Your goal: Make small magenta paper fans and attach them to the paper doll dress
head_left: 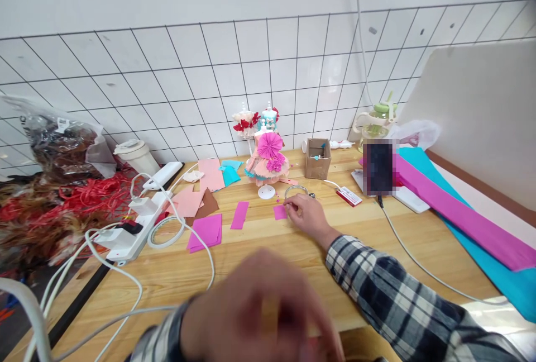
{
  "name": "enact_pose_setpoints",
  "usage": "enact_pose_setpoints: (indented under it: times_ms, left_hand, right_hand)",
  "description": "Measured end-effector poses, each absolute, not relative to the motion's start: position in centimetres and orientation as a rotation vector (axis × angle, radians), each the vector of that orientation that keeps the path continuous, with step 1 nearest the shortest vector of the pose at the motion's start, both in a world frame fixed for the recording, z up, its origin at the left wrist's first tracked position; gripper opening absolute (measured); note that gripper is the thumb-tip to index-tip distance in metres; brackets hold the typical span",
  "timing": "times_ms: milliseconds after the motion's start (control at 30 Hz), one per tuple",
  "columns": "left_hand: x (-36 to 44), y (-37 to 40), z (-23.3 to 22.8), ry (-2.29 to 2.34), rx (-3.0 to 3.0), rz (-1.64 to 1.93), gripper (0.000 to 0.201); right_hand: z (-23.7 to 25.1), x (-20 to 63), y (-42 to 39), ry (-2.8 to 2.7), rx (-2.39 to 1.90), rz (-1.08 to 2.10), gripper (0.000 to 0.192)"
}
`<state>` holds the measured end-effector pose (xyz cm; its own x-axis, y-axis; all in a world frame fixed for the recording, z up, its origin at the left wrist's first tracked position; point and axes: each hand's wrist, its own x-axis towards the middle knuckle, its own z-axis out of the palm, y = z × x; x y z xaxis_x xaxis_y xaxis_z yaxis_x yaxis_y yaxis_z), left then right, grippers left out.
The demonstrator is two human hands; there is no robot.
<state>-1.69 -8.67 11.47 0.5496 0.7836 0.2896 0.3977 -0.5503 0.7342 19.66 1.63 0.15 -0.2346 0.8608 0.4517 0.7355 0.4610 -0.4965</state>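
Note:
My right hand (307, 214) rests on the table with its fingers drawn together at the right edge of a small magenta paper piece (280, 212). Just behind it lies a thin metal loop (293, 188), partly hidden by the fingers. Close to the camera, my left hand (266, 306) is raised and smeared by motion, its fingers curving downward. A magenta paper strip (240, 215) and a stack of magenta paper squares (205, 233) lie to the left. Behind them stands a miniature dress form (268, 163) in a peach ruffled paper dress with a magenta fan rosette.
Two more small dress forms (246, 123) stand against the tiled wall. A cardboard box (318, 158), a phone (379, 167) and long paper sheets (456, 211) are on the right. Peach paper (186, 201), a power strip (142, 228) with cables and red-brown fibres (87, 200) fill the left.

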Motion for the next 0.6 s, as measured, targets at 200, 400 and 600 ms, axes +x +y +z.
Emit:
enact_pose_setpoints:
  times_ms: [200, 400, 600]
  left_hand:
    - [1.4, 2.0, 3.7, 1.434, 2.437, 0.65, 0.016]
    - [0.8, 2.6, -0.5, 1.33, 2.493, 0.655, 0.016]
    - [0.7, 2.6, -0.5, 1.39, 2.507, 0.614, 0.018]
  right_hand:
    - [0.1, 18.5, 3.9, -1.705, -1.52, 0.227, 0.021]
    - [-0.3, 20.3, 2.6, -2.118, -1.343, 0.387, 0.013]
    - [-0.4, 19.9, 2.3, -2.311, -1.396, 0.31, 0.016]
